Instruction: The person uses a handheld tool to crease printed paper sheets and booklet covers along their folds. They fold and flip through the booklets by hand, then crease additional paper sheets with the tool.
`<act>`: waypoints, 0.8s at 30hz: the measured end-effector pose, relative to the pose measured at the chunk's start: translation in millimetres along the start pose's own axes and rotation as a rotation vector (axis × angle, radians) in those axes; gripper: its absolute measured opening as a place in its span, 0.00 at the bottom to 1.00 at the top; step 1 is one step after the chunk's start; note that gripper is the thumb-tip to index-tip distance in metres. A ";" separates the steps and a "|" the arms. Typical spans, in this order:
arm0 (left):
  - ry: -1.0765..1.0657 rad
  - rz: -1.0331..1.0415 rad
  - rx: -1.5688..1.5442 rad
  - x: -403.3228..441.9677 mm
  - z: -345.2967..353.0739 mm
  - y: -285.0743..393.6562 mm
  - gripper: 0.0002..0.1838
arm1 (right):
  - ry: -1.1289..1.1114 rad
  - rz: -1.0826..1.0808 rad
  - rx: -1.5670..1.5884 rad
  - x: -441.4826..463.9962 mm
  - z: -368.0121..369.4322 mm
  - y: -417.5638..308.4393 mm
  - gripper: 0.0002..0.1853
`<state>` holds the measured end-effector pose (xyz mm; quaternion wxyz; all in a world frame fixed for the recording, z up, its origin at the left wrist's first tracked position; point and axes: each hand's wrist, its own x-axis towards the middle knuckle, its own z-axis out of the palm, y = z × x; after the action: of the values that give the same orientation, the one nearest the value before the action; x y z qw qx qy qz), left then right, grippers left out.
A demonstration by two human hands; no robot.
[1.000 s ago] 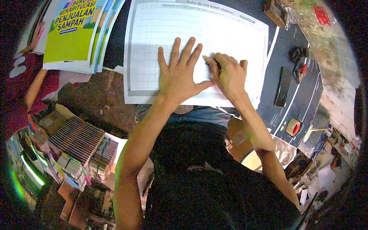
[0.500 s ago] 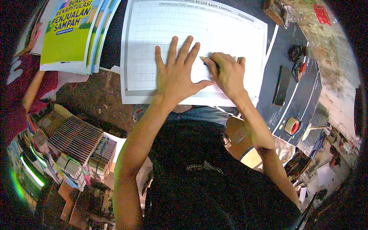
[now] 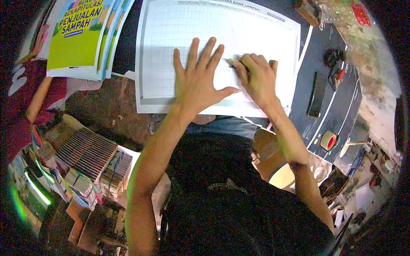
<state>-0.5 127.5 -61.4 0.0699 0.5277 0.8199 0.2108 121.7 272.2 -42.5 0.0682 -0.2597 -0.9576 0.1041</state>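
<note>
A large white printed sheet (image 3: pixel 265 38) with a table grid and a heading lies flat under both of my hands. My left hand (image 3: pixel 197 83) rests on the grid with its fingers spread and its thumb pointing right. Just to the right, my right hand (image 3: pixel 258 81) is closed with its knuckles up, pressing on the sheet. Something small and dark shows by the thumb tip, but its kind is hidden by the fingers.
Stacked green-and-yellow printed covers (image 3: pixel 74 53) lie at the upper left, beside another person's arm (image 3: pixel 39 100). On the black surface (image 3: pixel 299 100) at right are a dark oblong object (image 3: pixel 316 94) and a tape roll (image 3: pixel 328 140). Bundled stacks (image 3: pixel 87 149) sit lower left.
My right hand has shifted slightly to the right, and its thumb and fingers have changed position a little. My left hand stays spread in the same place on the sheet.
</note>
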 end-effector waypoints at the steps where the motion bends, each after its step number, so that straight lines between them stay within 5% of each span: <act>1: 0.000 0.007 0.004 0.0 1.4 -0.3 0.61 | -0.007 -0.005 0.002 -0.8 1.4 0.4 0.14; 24: -0.002 0.004 -0.004 1.8 0.4 0.0 0.62 | -0.082 0.010 -0.017 4.7 -0.9 -6.9 0.16</act>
<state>-1.2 129.3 -61.5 0.0715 0.5294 0.8184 0.2119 114.5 268.9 -39.7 0.0260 -0.2606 -0.9591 0.1071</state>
